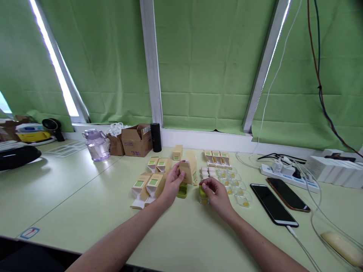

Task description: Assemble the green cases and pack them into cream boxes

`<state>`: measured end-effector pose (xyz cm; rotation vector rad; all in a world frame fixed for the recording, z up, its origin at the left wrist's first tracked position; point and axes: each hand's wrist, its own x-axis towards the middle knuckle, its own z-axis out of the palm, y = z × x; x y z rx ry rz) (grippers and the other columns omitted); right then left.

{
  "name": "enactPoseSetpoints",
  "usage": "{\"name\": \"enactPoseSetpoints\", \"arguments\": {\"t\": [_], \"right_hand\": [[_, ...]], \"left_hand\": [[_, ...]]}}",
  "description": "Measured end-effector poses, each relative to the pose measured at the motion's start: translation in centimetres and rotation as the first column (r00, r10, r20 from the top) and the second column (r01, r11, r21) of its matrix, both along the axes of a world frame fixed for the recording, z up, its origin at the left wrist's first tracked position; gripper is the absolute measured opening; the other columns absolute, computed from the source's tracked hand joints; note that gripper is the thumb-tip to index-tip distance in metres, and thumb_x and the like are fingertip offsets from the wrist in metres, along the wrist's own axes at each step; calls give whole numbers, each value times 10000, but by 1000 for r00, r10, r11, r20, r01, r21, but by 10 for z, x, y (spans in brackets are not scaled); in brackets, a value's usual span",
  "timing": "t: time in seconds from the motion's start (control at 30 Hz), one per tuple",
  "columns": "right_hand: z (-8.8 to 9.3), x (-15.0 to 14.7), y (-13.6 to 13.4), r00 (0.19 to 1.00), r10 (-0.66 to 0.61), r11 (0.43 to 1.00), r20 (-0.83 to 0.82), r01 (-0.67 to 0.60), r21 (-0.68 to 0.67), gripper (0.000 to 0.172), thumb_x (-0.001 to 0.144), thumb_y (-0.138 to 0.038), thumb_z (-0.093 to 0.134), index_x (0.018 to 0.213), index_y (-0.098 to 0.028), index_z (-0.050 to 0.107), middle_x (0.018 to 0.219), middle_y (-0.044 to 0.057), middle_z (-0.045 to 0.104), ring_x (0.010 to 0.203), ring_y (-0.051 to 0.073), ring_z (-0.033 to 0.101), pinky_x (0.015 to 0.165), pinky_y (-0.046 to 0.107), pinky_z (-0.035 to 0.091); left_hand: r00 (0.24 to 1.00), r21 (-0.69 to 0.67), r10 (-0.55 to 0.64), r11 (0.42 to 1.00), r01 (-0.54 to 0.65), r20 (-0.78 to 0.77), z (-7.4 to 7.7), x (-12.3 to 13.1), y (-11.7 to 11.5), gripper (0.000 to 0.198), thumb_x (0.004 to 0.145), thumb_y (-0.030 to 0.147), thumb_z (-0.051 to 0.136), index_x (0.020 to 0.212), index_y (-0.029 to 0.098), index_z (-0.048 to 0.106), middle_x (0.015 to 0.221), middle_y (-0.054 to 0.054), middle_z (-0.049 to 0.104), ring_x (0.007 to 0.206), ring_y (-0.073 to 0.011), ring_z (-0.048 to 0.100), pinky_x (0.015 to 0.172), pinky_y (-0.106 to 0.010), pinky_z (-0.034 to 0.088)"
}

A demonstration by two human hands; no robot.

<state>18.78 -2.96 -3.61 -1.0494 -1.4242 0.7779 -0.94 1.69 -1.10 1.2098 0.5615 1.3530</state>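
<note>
Closest to us, our right hand (217, 192) sits just right of and a bit nearer than the tan carton (189, 170), fingers curled snug round a little green-topped piece (202, 193) that's down on the table (181, 241). Our left hand (171, 185) is on the carton's left side, thumb and fingers closed on it, holding it upright with the top flap open. Right under the carton there's a green case (182, 190) lying loose. Left of the carton we've got a bunch of folded cartons (147, 185) with green windows, some lying flat. On the carton's right is a cluster of clear trays (239, 189) with yellow dots, then two phones (273, 204) further right, the nearer one plugged into a white cable. Just behind the carton and to its right, a row of three more cartons (217, 158). Way off to its right, a power strip (283, 173). Back and left of it: a cardboard box (137, 140), a black cylinder (155, 136) and a purple bottle (96, 144), with green blinds (210, 64) behind the lot.
</note>
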Motion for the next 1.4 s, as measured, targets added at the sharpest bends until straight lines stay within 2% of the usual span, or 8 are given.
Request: {"name": "enactPoseSetpoints", "arguments": {"t": [0.13, 0.37, 0.5, 0.73, 0.9, 1.1, 1.27, 1.4], "right_hand": [[-2, 0, 1, 1000, 7, 1000, 4, -7, 2, 236, 913, -455, 669, 871, -222, 669, 969, 83, 755, 893, 250, 685, 841, 372, 518], [-1, 1, -1, 1000, -13, 1000, 10, 13, 16, 187, 918, -405, 647, 957, -224, 678, 1001, 81, 755, 958, 257, 704, 884, 389, 534], [1, 1, -3, 1000, -23, 999, -19, 24, 22, 236, 930, -449, 647, 1022, -234, 677, 1066, 90, 764, 1042, 275, 713, 940, 415, 544], [8, 0, -6, 999, -41, 998, 13, 40, 57, 392, 954, -562, 625, 1171, -248, 714, 1241, 112, 748, 1136, 298, 686, 1013, 453, 542], [9, -1, -6, 998, -32, 997, 47, 29, 71, 425, 941, -583, 639, 1190, -251, 729, 1239, 110, 747, 1135, 309, 674, 970, 443, 555], [8, -2, -5, 1000, 3, 998, 9, -4, 55, 473, 894, -638, 680, 1110, -222, 744, 1135, 110, 759, 1059, 304, 676, 912, 417, 565], [11, 0, -4, 996, 53, 999, -78, -53, -5, 537, 827, -710, 727, 1043, -220, 751, 1066, 115, 772, 1017, 308, 687, 888, 414, 571], [17, 1, -5, 979, 65, 997, -194, -73, -35, 553, 817, -729, 738, 1055, -230, 746, 1068, 113, 779, 1001, 299, 703, 912, 414, 566]], "left_hand": [[993, -83, -69, 994, 77, 94, -1, 2, -1, 543, 864, 421, 836, 1327, 233, 624, 1329, -88, 722, 1201, -227, 696, 957, -298, 575], [973, -140, -146, 975, 172, 182, 5, 4, -7, 455, 902, 324, 792, 1313, 186, 654, 1321, -114, 729, 1218, -253, 701, 981, -343, 598], [973, -181, -153, 966, 185, 175, 8, 4, -11, 408, 922, 324, 768, 1292, 190, 661, 1279, -122, 746, 1167, -279, 731, 898, -372, 641], [980, -260, -158, 948, 184, 118, 11, 6, -19, 545, 893, 370, 814, 1366, 189, 613, 1249, -141, 754, 1029, -281, 767, 730, -331, 646], [986, -246, -154, 955, 166, 70, 11, 8, -22, 631, 837, 448, 865, 1368, 193, 639, 1222, -131, 759, 952, -246, 759, 653, -261, 590], [988, -216, -153, 965, 148, -6, 5, 10, -19, 666, 809, 557, 864, 1343, 214, 659, 1040, -72, 774, 861, -198, 729, 668, -243, 556], [982, -159, -161, 977, 144, -97, 5, 10, -20, 658, 863, 618, 785, 1372, 234, 622, 1198, -97, 760, 939, -233, 737, 702, -286, 567], [978, -49, -160, 987, 155, -131, 10, 9, -25, 573, 939, 611, 699, 1364, 234, 623, 1312, -122, 727, 1090, -271, 724, 850, -342, 583]]}}
